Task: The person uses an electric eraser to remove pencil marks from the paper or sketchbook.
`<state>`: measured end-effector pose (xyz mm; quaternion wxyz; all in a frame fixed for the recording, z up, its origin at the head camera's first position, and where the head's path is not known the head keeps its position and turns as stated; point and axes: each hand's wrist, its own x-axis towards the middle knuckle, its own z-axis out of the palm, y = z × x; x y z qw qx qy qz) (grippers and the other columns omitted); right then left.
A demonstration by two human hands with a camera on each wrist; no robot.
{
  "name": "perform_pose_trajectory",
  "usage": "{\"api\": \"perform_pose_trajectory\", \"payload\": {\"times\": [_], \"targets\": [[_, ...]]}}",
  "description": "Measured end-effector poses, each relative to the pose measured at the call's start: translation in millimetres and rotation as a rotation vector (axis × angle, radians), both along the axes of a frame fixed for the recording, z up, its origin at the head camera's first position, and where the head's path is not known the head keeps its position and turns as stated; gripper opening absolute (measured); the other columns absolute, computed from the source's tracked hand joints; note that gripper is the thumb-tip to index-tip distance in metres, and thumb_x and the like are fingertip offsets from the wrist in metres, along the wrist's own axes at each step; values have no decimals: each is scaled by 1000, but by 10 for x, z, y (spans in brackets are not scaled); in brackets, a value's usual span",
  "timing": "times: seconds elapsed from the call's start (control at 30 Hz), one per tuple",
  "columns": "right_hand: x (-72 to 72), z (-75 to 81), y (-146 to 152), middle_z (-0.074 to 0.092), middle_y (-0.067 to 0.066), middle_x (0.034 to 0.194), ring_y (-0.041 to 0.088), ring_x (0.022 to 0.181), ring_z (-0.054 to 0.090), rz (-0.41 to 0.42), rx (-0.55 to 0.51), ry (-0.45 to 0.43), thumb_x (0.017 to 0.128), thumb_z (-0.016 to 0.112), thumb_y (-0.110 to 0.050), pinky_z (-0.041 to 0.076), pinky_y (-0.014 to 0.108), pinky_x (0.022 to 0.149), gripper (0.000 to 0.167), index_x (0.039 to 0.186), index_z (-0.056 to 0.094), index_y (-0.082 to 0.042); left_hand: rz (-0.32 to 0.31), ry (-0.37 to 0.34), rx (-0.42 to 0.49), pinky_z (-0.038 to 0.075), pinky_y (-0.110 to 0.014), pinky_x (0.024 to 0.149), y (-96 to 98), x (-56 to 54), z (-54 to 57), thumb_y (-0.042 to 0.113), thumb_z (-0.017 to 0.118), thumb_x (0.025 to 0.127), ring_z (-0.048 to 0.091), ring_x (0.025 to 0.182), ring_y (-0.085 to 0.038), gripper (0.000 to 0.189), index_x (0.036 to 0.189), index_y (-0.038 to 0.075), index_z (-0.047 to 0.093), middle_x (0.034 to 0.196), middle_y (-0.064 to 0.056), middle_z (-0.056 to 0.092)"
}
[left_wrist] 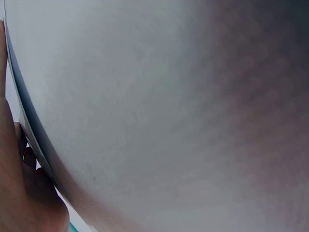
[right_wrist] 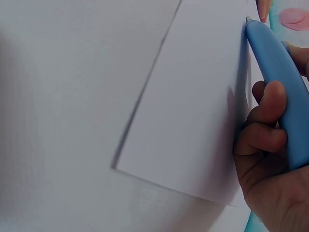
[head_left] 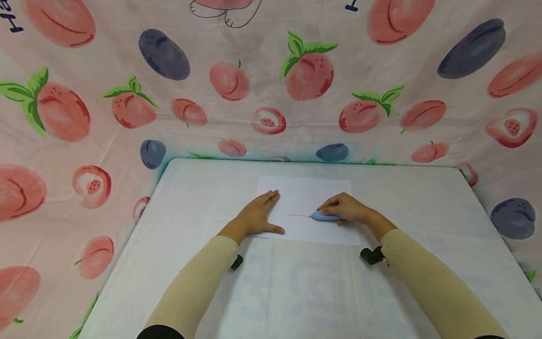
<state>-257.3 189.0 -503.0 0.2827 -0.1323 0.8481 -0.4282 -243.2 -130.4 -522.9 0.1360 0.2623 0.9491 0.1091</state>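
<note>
The right hand grips the tool, its tip pointing across the paper toward the left hand, resting fingers extended; a line lies between.

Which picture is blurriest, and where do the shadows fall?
Left wrist view: blurriest, a pale smear darkening toward the right, the left hand cut off at the left edge; head view: bright and fairly clear, faint shadows on the table beside both sleeves; right wrist view: dimmer, the blue tool distinct, a soft shadow on the paper beside the right hand.
</note>
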Motion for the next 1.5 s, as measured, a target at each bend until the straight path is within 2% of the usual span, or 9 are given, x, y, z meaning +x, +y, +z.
{"api": "perform_pose_trajectory", "payload": {"times": [0.57, 0.8, 1.5], "targets": [[8, 27, -2, 65, 14, 127, 15, 59, 52, 7, -7, 3, 95, 66, -29, 50, 27, 54, 29, 116, 74, -10, 10, -2, -27, 14, -33, 123, 6, -19, -30, 80, 63, 71, 7, 153, -13, 120, 160, 19, 11, 166, 7, 7], [-16, -7, -15, 65, 13, 126, 15, 56, 52, 1, -19, 5, 94, 67, -28, 49, 26, 54, 28, 115, 75, -10, 4, 8, -16, 16, -35, 123, 2, -24, -36, 79, 64, 72, 8, 153, -15, 119, 160, 17, 12, 166, 6, 9], [-1, -20, -44, 66, 12, 124, 15, 59, 51, -13, -25, -7, 94, 68, -28, 49, 26, 53, 27, 114, 75, -11, 4, -9, -18, 15, -35, 123, 3, -14, -24, 79, 64, 72, 7, 153, -15, 119, 160, 18, 12, 166, 6, 8]]}}
